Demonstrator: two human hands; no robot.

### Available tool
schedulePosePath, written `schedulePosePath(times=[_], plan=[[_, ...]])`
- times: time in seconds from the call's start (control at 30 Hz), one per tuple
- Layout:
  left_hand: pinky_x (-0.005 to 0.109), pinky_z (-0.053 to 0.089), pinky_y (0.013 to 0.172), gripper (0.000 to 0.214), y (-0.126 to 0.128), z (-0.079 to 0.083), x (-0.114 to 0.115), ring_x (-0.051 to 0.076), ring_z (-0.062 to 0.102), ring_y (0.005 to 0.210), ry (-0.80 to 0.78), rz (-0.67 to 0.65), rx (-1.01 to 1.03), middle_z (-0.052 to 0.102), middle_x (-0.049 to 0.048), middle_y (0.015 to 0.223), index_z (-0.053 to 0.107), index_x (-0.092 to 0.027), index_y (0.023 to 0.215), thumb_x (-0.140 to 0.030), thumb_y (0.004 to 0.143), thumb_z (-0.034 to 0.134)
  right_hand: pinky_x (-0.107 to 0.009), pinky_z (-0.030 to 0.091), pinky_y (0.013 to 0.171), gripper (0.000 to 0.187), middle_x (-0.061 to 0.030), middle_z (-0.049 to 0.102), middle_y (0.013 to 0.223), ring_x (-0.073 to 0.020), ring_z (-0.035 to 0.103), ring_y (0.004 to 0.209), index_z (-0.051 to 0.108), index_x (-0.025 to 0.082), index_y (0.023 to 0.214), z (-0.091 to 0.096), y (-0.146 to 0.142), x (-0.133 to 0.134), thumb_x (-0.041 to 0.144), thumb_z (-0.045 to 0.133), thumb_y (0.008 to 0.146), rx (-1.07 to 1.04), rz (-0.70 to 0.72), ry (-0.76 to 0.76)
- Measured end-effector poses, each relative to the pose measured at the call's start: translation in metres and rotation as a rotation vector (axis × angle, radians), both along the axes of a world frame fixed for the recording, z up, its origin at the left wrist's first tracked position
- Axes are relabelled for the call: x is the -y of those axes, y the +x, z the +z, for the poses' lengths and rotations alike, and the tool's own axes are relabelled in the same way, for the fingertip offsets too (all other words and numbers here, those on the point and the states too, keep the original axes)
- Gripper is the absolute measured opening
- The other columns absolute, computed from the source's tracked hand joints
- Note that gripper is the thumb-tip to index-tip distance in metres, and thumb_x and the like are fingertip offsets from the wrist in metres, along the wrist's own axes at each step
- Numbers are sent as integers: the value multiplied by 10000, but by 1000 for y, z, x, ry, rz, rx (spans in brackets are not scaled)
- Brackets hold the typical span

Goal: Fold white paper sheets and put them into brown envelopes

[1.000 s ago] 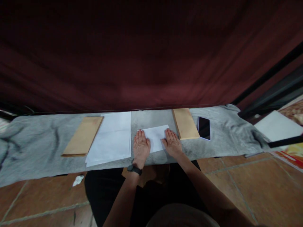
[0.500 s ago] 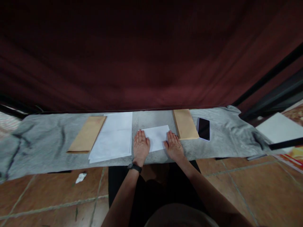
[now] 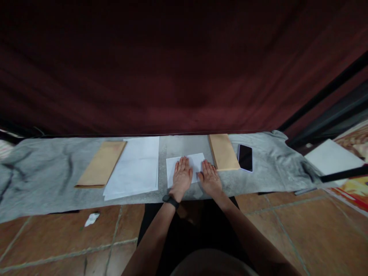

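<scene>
A small white sheet of paper (image 3: 171,173), which looks folded, lies on the grey cloth in front of me. My left hand (image 3: 182,174) rests flat on its middle, fingers stretched out, a dark band on the wrist. At the paper's right edge lies my right hand (image 3: 210,178), also flat with fingers extended. Just beyond the right hand is a stack of brown envelopes (image 3: 224,151). Left of the paper, larger white sheets (image 3: 133,166) lie in a loose pile, partly beside another stack of brown envelopes (image 3: 101,164).
A phone (image 3: 245,157) with a dark screen lies right of the envelopes. The grey cloth (image 3: 270,168) covers the long narrow surface. A dark red curtain (image 3: 178,92) hangs behind it. A crumpled white scrap (image 3: 92,219) lies on the tiled floor (image 3: 290,218).
My left hand has slid right, from the paper's left edge onto its middle. My right hand stays at the right edge. The view has shifted slightly.
</scene>
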State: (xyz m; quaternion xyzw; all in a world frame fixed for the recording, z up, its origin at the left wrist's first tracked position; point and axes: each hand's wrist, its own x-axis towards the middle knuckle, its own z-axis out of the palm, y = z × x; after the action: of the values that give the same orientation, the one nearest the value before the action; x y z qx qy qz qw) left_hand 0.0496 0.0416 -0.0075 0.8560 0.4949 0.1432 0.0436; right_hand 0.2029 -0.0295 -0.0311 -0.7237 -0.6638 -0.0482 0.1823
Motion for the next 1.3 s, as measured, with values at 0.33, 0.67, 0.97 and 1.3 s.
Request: schedulePosePath(times=[0.33, 0.67, 0.97, 1.3], plan=[[453, 232, 1241, 556, -8, -3, -1, 253, 264, 1516, -9, -13, -23, 373, 175, 1591, 377, -39, 1507, -258, 1004, 286, -482, 318, 1199, 519, -141, 487, 1521, -240, 403, 1449, 467, 110, 1489, 19, -17, -32, 327, 264, 1064, -144, 98, -54], [451, 234, 1243, 570, -13, -3, -10, 239, 240, 1524, -23, -4, -39, 354, 173, 1600, 368, -37, 1515, -159, 965, 280, -431, 229, 1237, 514, -73, 410, 1579, -194, 336, 1485, 422, 156, 1519, 15, -40, -73, 344, 235, 1078, -111, 196, -154], [474, 229, 1243, 580, -23, -10, -16, 253, 242, 1523, 1, 128, 5, 350, 177, 1596, 361, -42, 1522, -258, 985, 319, -481, 242, 1219, 573, -138, 365, 1594, -266, 347, 1479, 330, 98, 1558, 1, -17, -61, 382, 300, 1061, -30, 96, -54], [484, 279, 1225, 591, -37, -10, -7, 296, 309, 1496, 50, 253, 64, 348, 218, 1585, 348, 2, 1520, -261, 991, 331, -484, 289, 1188, 638, -209, 378, 1577, -316, 351, 1466, 326, 20, 1542, -3, -5, -39, 429, 331, 1052, 9, 7, -15]])
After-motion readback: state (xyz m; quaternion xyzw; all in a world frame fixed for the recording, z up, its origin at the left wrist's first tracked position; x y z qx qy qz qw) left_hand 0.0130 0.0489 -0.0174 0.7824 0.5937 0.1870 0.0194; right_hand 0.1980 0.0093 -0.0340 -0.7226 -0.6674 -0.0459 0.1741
